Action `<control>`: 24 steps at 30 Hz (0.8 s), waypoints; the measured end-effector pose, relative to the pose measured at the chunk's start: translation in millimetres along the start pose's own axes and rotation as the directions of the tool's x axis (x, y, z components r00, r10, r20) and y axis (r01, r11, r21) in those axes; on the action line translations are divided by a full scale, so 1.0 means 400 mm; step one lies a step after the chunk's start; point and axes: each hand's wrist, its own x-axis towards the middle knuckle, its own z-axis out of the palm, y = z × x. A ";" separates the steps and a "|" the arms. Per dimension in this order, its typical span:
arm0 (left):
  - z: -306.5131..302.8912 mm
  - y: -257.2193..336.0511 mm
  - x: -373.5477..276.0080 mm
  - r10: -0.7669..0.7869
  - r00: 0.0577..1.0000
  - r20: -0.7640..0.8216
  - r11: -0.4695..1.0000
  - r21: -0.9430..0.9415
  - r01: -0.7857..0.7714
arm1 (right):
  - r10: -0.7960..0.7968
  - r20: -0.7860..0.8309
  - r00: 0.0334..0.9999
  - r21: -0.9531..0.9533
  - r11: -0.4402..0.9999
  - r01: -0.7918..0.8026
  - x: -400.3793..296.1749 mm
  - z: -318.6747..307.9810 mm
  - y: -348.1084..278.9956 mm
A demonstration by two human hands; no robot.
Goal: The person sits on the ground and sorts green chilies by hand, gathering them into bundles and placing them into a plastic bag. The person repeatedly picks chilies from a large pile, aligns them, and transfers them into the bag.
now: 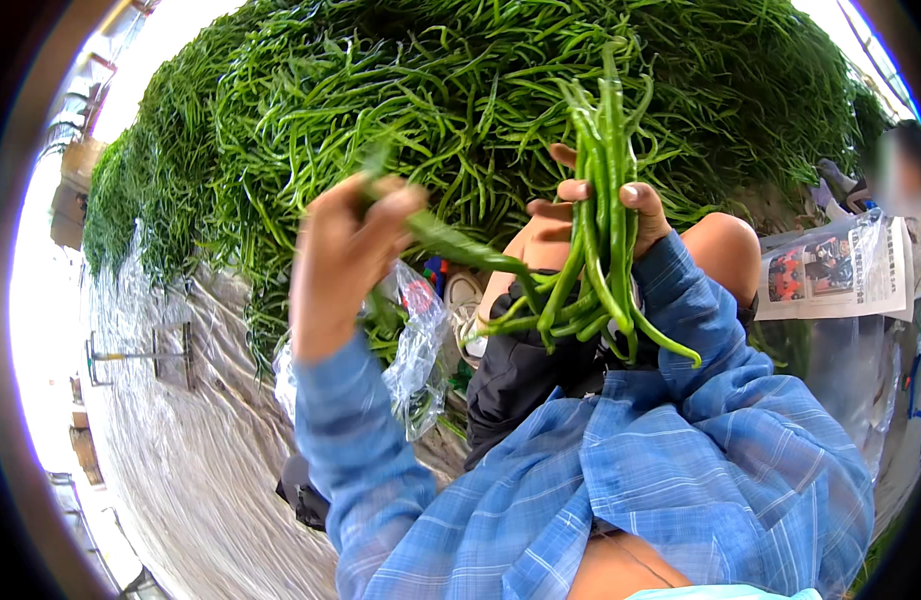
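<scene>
A bundle of long green chili peppers (pixel 614 187) stands upright over my lap, with their stems and tips pointing up and down. My right hand (pixel 640 210) is not the nearer one to the left rim; my left hand (pixel 355 247), blurred, is raised at the left with its fingers around a green pepper (pixel 460 244) that slants down toward the bundle's lower end. The fingers of my right hand wrap round the bundle from behind and from both sides. Beyond both hands rises a large heap of the same peppers (pixel 430 97).
A clear plastic bag (pixel 415 352) lies near my shoe (pixel 464 300). Plastic sheeting (pixel 197 450) covers the ground at the left. At the right are a printed sheet (pixel 835 270) under clear plastic and another person (pixel 907 165) beside the heap.
</scene>
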 end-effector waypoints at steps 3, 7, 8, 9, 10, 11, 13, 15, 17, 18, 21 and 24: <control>0.085 -0.022 0.133 0.010 0.978 0.210 0.978 0.201 -0.053 | 0.135 0.069 0.988 -0.053 0.990 -0.131 0.036 0.028 0.068; 0.167 -0.106 0.223 0.176 0.978 0.112 0.954 0.224 -0.197 | -0.065 -0.213 0.975 -0.045 0.997 0.057 0.019 0.026 0.097; 0.160 -0.115 0.234 0.198 0.971 0.132 0.919 0.321 -0.231 | -0.100 -0.257 0.961 -0.051 0.995 0.090 0.002 -0.004 0.082; 0.135 -0.134 0.224 0.134 0.988 0.072 0.954 0.261 -0.148 | -0.163 -0.245 0.956 -0.061 0.986 0.153 -0.014 -0.028 0.062; 0.072 -0.180 0.221 0.026 0.999 -0.018 0.930 0.366 -0.018 | -0.217 -0.223 0.950 -0.056 0.976 0.210 -0.021 -0.041 0.053; 0.009 -0.253 0.203 0.048 0.990 -0.131 0.898 0.440 0.015 | -0.229 -0.173 0.958 0.060 0.968 0.243 -0.028 -0.051 0.038; -0.173 -0.499 0.144 0.115 0.956 -0.269 0.695 0.710 0.116 | -0.255 0.064 0.965 0.207 0.949 0.237 -0.025 -0.092 0.005; -0.304 -0.719 0.029 -0.084 0.969 -0.233 0.583 0.777 0.238 | -0.296 0.233 0.926 0.326 0.921 0.213 -0.018 -0.113 -0.017; -0.402 -0.927 -0.098 -0.362 0.917 -0.167 0.418 0.850 0.320 | -0.309 0.304 0.901 0.335 0.920 0.203 -0.019 -0.107 -0.038; -0.382 -0.993 -0.142 -0.546 0.820 -0.170 0.284 0.884 0.372 | -0.310 0.326 0.893 0.319 0.925 0.205 -0.030 -0.116 -0.055; -0.315 -1.055 -0.202 -0.664 0.733 -0.152 0.181 0.917 0.354 | -0.327 0.329 0.886 0.261 0.933 0.248 -0.059 -0.122 -0.083; -0.206 -0.948 -0.085 -0.541 0.837 -0.087 0.260 0.929 0.265 | -0.383 0.289 0.877 0.196 0.921 0.338 -0.102 -0.110 -0.120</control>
